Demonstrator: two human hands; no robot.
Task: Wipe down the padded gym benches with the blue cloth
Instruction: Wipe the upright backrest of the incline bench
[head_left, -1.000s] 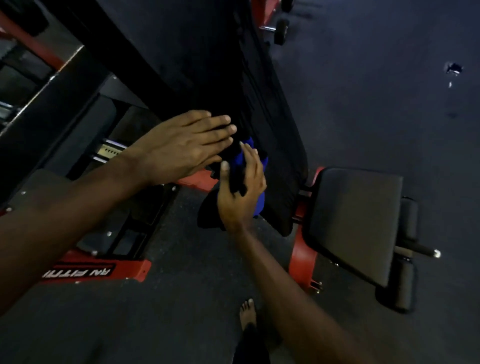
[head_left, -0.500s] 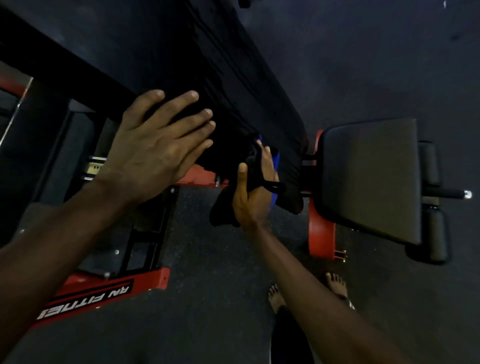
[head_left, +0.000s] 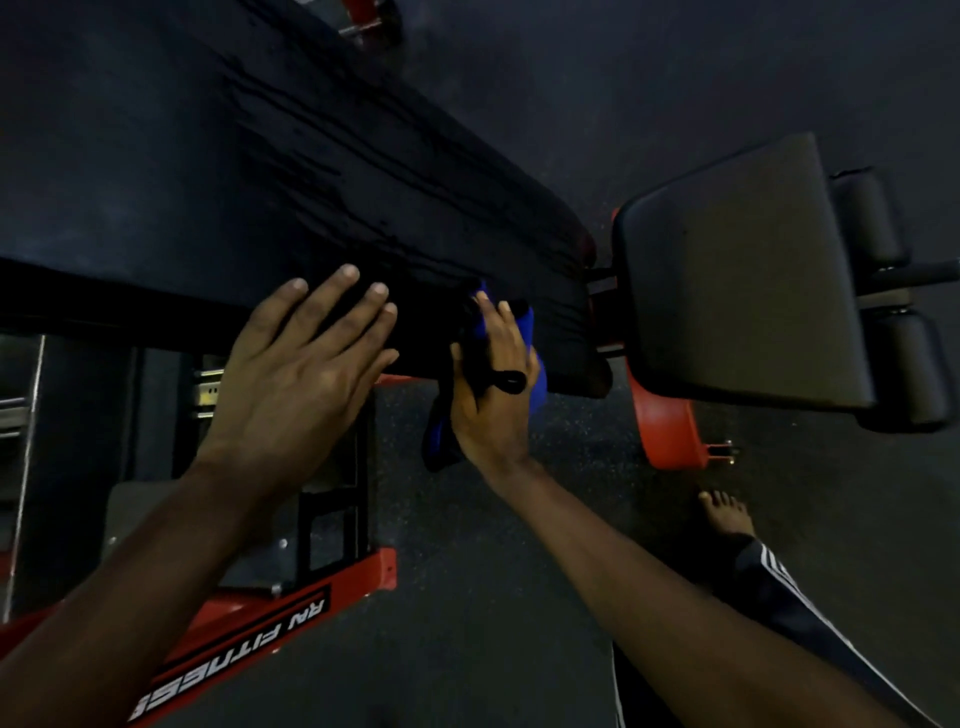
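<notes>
Right hand grip was clenched on the crumpled blue cloth, pressing it to the near side edge of the long black padded bench backrest, close to the backrest's seat end. Left hand lay flat on the same edge, fingers straight, grasping nothing, further up the backrest from the cloth. The backrest's long axis ran from the seat end away up-left. Judgement: a stroke along that axis suited the right hand, which was nearer, but the left hand sat in its path.
</notes>
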